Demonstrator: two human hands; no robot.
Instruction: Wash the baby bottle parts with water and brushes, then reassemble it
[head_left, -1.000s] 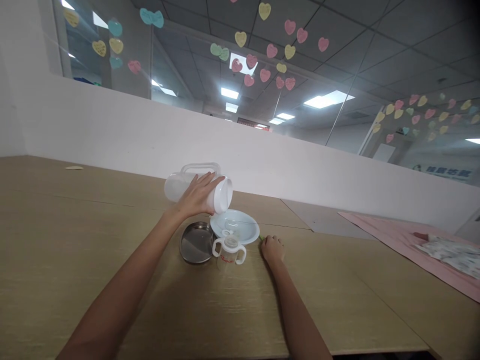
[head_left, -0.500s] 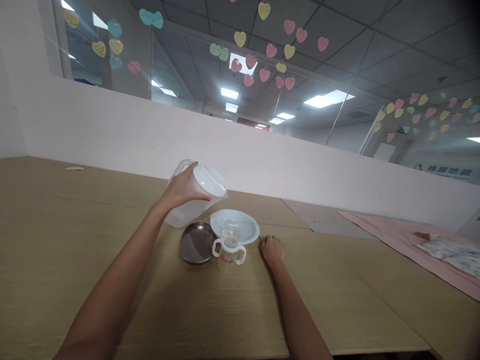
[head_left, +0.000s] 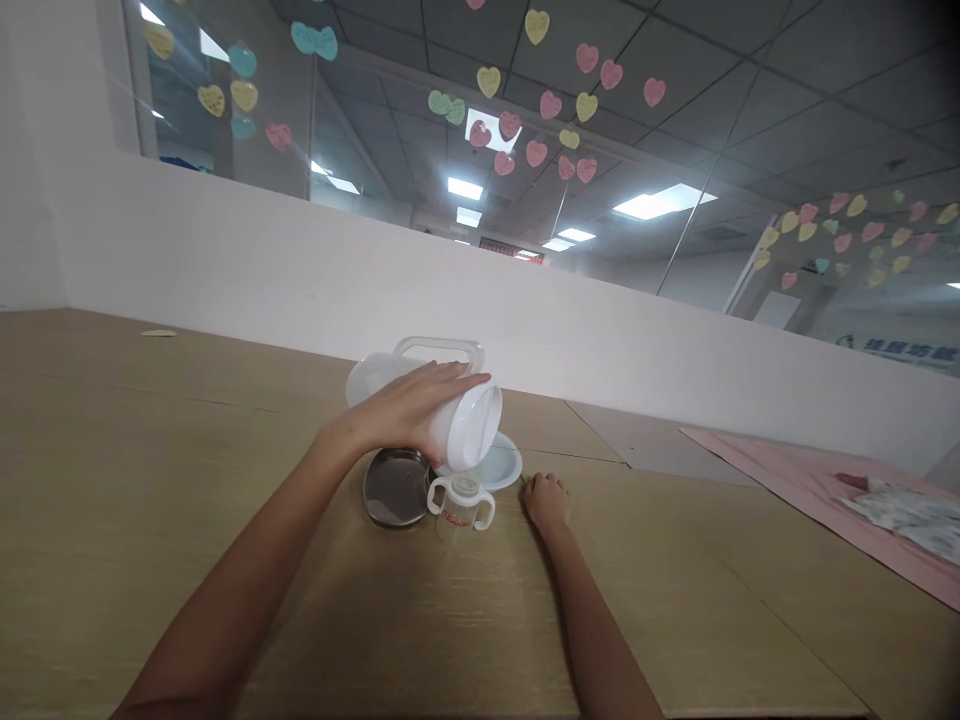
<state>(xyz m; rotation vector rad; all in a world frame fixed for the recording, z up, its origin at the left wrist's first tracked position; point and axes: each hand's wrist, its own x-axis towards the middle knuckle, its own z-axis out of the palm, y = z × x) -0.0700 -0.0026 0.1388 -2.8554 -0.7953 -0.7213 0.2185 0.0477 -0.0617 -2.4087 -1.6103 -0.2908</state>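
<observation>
My left hand (head_left: 422,405) is wrapped around a translucent plastic pitcher (head_left: 375,376), just behind its white lid (head_left: 478,425). The pitcher is tipped well over to the right, its handle on the upper side. Directly below the lid stands a clear baby bottle (head_left: 459,518) with two white side handles and red lettering, upright and without a cap. Whether liquid flows is not visible. My right hand (head_left: 546,499) rests on the table to the right of the bottle, fingers curled, with a small green bit (head_left: 526,479) at its fingertips.
A round metal pan (head_left: 394,490) sits left of the bottle. Behind it is a pale blue-white bowl (head_left: 506,462), partly hidden by the pitcher. A pink cloth (head_left: 780,480) with a patterned fabric lies at the right. A low white wall (head_left: 247,270) borders the table's back.
The pitcher has moved right and tilted further, bringing its lid over the bottle and covering part of the bowl. My right hand has stayed in place.
</observation>
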